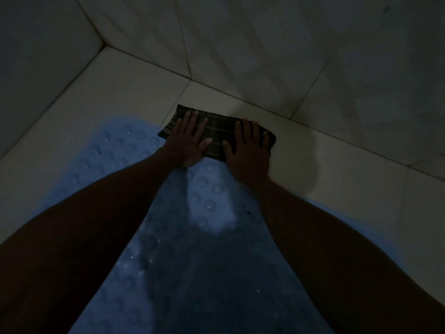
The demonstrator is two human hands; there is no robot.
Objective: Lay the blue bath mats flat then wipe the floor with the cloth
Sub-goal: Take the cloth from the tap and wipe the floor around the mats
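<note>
Overall, a dim tiled corner, seen from the head camera.

Floor [337, 189]: pale square tiles with dark grout lines, running from the near left to the far right.

Walls [265, 39]: pale tiles, two faces meeting in a corner at the upper left; a soft shadow falls on the right face.

Mat [192, 249]: blue, lying flat on the floor, covered in round suction-cup bumps that catch small glints. It fills the lower middle of the view between the two forearms, and its far rounded end reaches up to the cloth. Only one mat can be made out with any certainty.

Forearms: two bare arms, very dark in this light, reaching forward from the bottom corners over the mat.

Cloth [218, 133]: dark, striped, folded into a flat oblong. It lies on the floor at the far end of the mat, its near edge touching or overlapping the mat, short of the wall.

Left hand [190, 141]: flat, fingers spread, palm down, pressing the left part of the cloth.

Right hand [248, 150]: likewise flat and spread, pressing the right part of the cloth.
</note>
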